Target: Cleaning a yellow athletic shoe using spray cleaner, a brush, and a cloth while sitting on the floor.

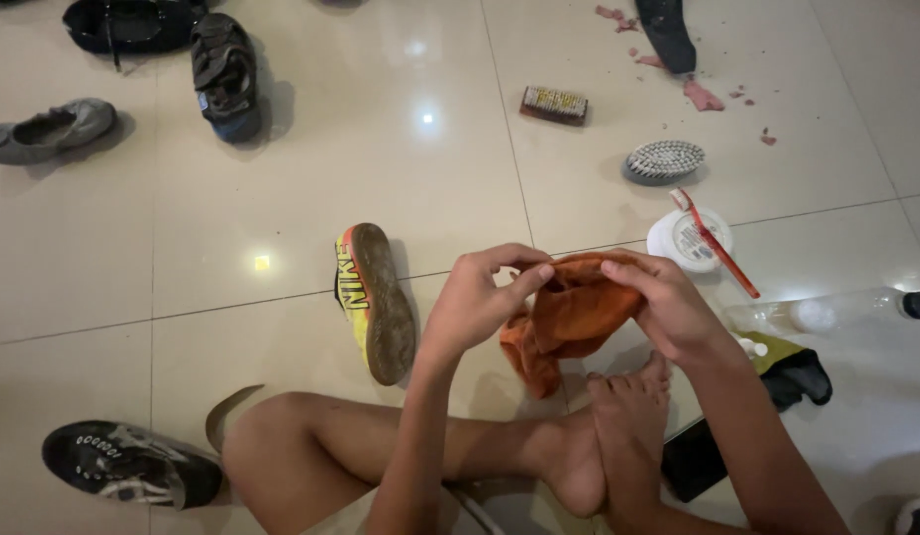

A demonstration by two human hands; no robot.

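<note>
Both hands pinch an orange cloth over the floor, above the crossed feet: the left hand grips its top edge at 9 o'clock, fingers closed, and the right hand clasps it at 3 o'clock. It looks soft, light and floppy, best held by bunched edges. A yellow shoe lies sole-up at 9 o'clock, a toothbrush at 2 o'clock

I see a round white container on the floor tiles, right of centre, lid up with a printed label of small dark text. I see a clear plastic bottle lying on its side near the right edge, its dark cap pointing right. I see no signs or screens.
</note>
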